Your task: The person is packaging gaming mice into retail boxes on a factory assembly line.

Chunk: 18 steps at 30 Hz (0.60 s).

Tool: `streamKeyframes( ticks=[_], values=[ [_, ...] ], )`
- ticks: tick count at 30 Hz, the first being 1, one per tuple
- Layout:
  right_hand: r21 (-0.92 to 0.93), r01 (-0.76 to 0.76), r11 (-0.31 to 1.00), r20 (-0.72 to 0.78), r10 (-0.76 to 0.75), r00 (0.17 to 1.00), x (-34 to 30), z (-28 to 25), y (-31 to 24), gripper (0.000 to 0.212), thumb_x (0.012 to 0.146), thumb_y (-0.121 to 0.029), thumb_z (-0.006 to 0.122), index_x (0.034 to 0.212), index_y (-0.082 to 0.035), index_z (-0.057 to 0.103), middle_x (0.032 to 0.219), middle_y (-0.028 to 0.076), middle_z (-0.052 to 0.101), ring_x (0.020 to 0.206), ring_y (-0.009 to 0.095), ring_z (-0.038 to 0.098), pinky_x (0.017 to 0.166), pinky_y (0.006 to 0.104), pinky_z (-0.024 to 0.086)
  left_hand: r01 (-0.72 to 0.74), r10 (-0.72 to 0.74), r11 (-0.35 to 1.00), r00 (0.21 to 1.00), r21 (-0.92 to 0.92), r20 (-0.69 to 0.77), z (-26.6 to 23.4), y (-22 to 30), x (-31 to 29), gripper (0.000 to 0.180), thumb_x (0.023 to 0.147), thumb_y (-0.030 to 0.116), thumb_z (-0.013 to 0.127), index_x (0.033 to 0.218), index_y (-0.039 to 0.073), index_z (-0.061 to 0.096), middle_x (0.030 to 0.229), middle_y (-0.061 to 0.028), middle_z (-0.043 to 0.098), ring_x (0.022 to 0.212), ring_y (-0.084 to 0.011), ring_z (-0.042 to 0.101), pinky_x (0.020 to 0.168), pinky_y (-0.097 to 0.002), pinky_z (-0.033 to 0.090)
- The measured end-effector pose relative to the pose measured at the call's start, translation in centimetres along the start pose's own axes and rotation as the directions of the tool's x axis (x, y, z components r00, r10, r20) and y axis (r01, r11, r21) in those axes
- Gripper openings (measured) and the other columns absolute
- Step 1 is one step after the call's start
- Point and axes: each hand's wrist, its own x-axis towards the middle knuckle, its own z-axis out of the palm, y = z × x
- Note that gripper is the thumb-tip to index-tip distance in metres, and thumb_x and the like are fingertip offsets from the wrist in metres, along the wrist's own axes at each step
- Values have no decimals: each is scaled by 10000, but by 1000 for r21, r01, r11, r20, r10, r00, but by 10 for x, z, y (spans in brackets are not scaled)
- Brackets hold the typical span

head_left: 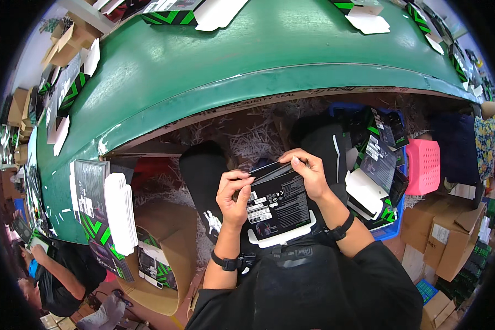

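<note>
A black printed carton (pixel 278 206) rests on my lap, nearly flat, its white flap (pixel 283 236) spread toward my body. My left hand (pixel 235 197) pinches the carton's far left corner between thumb and fingers. At the far right corner, my right hand (pixel 308 171) grips the same edge with its thumb on top. Between the two hands the far edge looks slightly parted, with a dark panel standing up along it. What lies inside the carton is hidden.
A green table (pixel 220 82) curves across the front, with several open cartons along its far side. Flat cartons (pixel 96 201) stack at left above a cardboard box (pixel 179 258). A blue crate (pixel 393 230) of cartons and a pink stool (pixel 423 168) stand right. Another person (pixel 66 269) works at left.
</note>
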Motion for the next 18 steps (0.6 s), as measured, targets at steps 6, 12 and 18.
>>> streamKeyframes(
  ticks=[6, 12, 18],
  values=[
    [-144, 203, 968, 14, -203, 979, -4, 5, -1, 270, 1019, -196, 578, 971, 19, 735, 995, 129, 704, 984, 225, 644, 892, 341, 487, 11, -12, 1000, 999, -12, -49, -4, -5, -2, 117, 870, 77, 716, 946, -9, 695, 1021, -133, 656, 1011, -233, 613, 922, -351, 476],
    [-139, 305, 942, 47, -301, 952, -6, 7, 4, 190, 965, -169, 662, 968, 0, 750, 1006, 135, 706, 973, 237, 655, 864, 343, 507, 13, -13, 1000, 999, 8, -42, -10, -3, -3, 107, 921, 101, 680, 932, -2, 652, 1018, -131, 635, 1030, -250, 613, 954, -377, 461],
    [-232, 312, 921, -35, -329, 944, -12, 0, 9, 104, 869, -118, 756, 926, -32, 762, 973, 104, 723, 910, 208, 687, 818, 337, 539, -42, 46, 997, 997, 70, -60, 2, -13, -1, 69, 900, 33, 646, 861, -23, 656, 935, -128, 658, 954, -241, 633, 888, -350, 483]
  ],
)
